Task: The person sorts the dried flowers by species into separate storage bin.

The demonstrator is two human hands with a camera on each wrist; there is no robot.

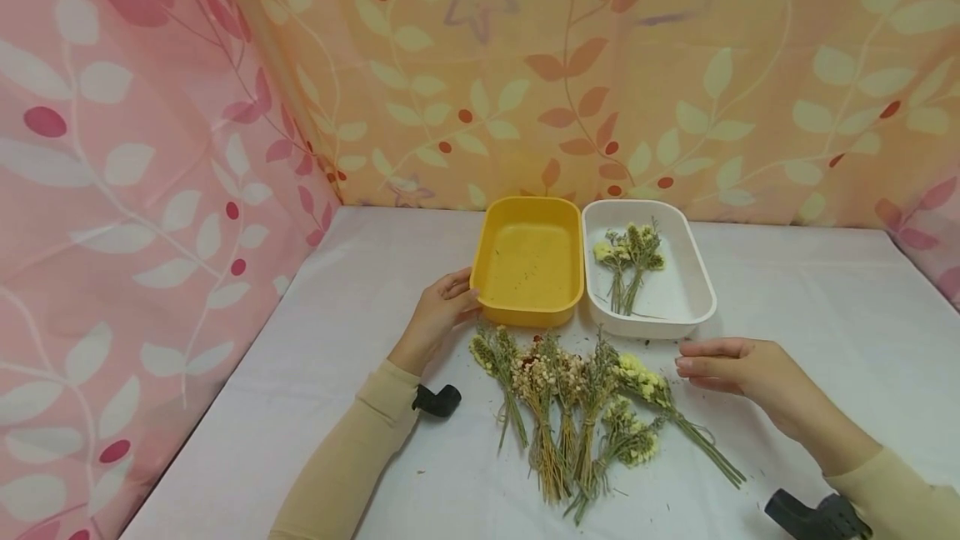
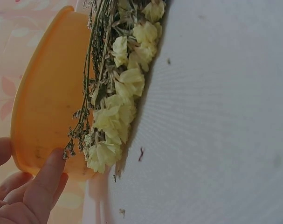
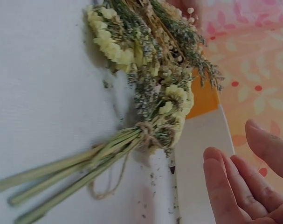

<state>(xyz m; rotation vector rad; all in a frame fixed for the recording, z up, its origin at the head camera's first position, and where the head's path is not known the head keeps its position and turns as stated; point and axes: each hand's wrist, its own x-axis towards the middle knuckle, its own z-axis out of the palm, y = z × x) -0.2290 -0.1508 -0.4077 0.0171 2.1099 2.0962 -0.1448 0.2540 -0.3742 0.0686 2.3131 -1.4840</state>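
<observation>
Head view. The left hand [image 1: 438, 311] rests against the left wall of the yellow tray [image 1: 529, 261], fingers laid on its near left corner and lightly bent round the rim. The tray stands on the counter [image 1: 315, 373] and holds only scattered crumbs. Touching it on the right is a white tray [image 1: 648, 267] with one small bunch [image 1: 628, 261] of dried flowers lying inside. In front of both trays a row of tied bunches [image 1: 577, 407] lies on the counter, heads toward the trays, stems toward the person. The right hand [image 1: 738, 369] hovers just right of the row, fingers straight and together, released, holding nothing; it is near the yellow-headed bunch [image 1: 660, 407] at the right end but apart from it. Patterned curtains [image 1: 150, 148] close the counter at the back and left.

Left wrist view. The fingers [image 2: 48, 175] of the left hand press on the yellow tray's outer wall [image 2: 43, 107]. A bunch with pale yellow heads [image 2: 118, 107] lies on the counter just beside the tray and covers part of its wall.

Right wrist view. The fingers [image 3: 230, 186] are extended and free. A twine-tied bunch [image 3: 146, 135] lies on the counter nearby, stems pointing away from the trays. Other bunches [image 3: 141, 37] lie beyond it, hiding most of the yellow tray [image 3: 204, 100]; the white tray's edge [image 3: 202, 158] is next to the fingers.
</observation>
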